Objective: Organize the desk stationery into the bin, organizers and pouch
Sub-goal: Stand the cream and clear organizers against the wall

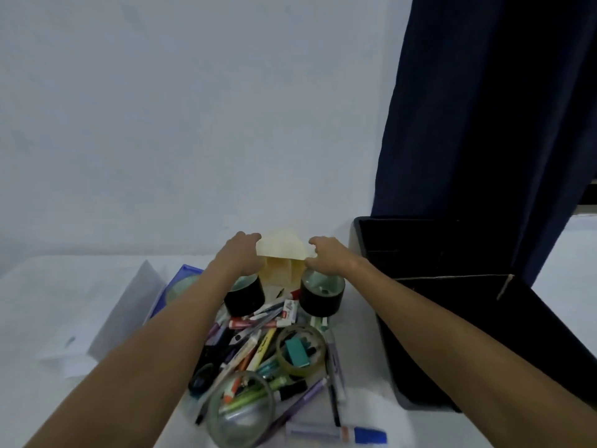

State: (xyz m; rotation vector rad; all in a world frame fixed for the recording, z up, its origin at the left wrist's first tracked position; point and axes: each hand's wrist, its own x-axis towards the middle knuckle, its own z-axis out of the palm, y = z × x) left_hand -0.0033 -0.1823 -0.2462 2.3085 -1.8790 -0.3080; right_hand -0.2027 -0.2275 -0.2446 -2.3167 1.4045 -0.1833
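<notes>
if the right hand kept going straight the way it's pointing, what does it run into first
The right hand points away from the person and slightly left, and already grips the pale yellow organizer. Pushing on, it would press into that; behind it is likely the wall, though depth is unclear.

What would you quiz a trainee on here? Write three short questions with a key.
1. True or false: both hands grip the yellow organizer.
2. Where is the black bin? A) left of the pile B) right of the pile C) under the pile
3. Fill in: the teal block lies inside a roll of ____.

Key: 1 true; 2 B; 3 tape.
</notes>
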